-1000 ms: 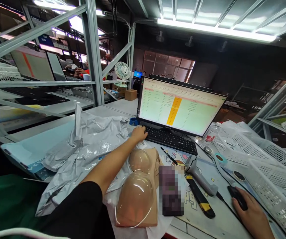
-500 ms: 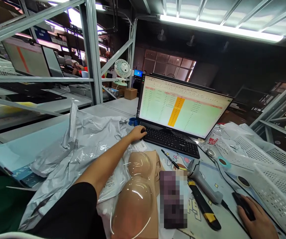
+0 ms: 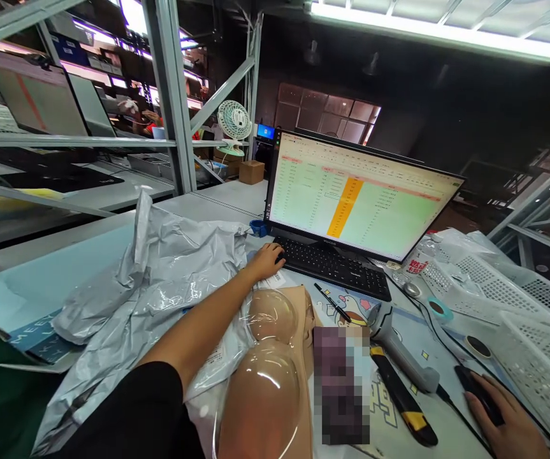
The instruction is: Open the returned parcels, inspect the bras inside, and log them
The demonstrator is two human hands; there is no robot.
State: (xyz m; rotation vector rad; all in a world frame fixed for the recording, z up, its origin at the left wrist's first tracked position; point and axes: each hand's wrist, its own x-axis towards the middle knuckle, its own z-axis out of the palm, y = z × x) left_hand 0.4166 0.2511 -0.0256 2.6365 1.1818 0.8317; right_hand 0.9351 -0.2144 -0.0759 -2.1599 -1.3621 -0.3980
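My left hand point(image 3: 267, 260) rests with its fingers on the left end of a black keyboard point(image 3: 334, 268), holding nothing. Around a black computer mouse point(image 3: 480, 394) at the lower right, my right hand point(image 3: 516, 417) is closed. Behind the keyboard stands a monitor point(image 3: 303, 185) showing a spreadsheet with an orange column. Beneath my left forearm's right side lies a beige bra point(image 3: 306, 357) with clear plastic cup forms point(image 3: 262, 389) over it. Grey plastic mailing bags point(image 3: 179, 255) lie crumpled to the left of that arm.
A grey barcode scanner point(image 3: 406, 350), a black and yellow utility knife point(image 3: 403, 395) and a pen point(image 3: 332, 302) lie mid-desk, beside a pixelated object point(image 3: 341, 386). White perforated baskets point(image 3: 537, 357) line the right side. A light blue box point(image 3: 45, 331) sits at left; a metal post point(image 3: 169, 95) rises behind.
The camera view has shifted slightly, so the desk appears a little displaced. My left hand stays at the keyboard and my right hand stays on the mouse.
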